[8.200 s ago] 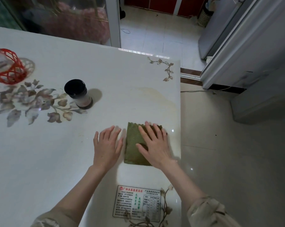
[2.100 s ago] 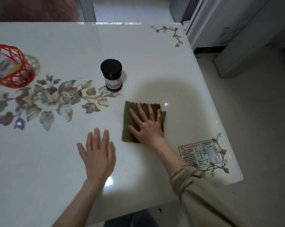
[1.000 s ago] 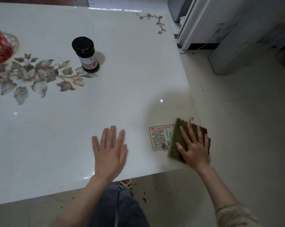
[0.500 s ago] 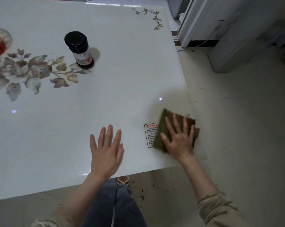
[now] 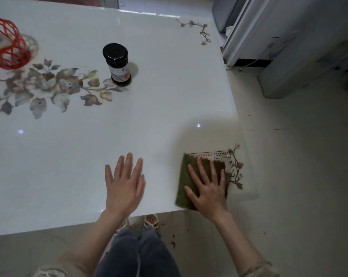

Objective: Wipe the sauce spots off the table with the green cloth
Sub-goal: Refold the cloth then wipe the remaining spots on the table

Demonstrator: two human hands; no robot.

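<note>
The green cloth point(image 5: 184, 182) lies flat near the front right corner of the white glossy table point(image 5: 149, 108), partly covering a printed label point(image 5: 219, 155). My right hand point(image 5: 208, 189) presses flat on the cloth, fingers spread. To its left, my left hand point(image 5: 124, 183) rests flat on the bare tabletop with fingers apart and holds nothing. I can make out no sauce spots on the table around the cloth.
A dark jar with a black lid point(image 5: 117, 63) stands at mid table beside a printed flower pattern point(image 5: 49, 86). A red wire basket point(image 5: 8, 47) sits at the far left. The table's front edge runs just below both hands; pale appliances point(image 5: 269, 37) stand at the right.
My right hand has slid the cloth along the front right corner, from over the table edge back onto the label. The left hand stays flat on the table.
</note>
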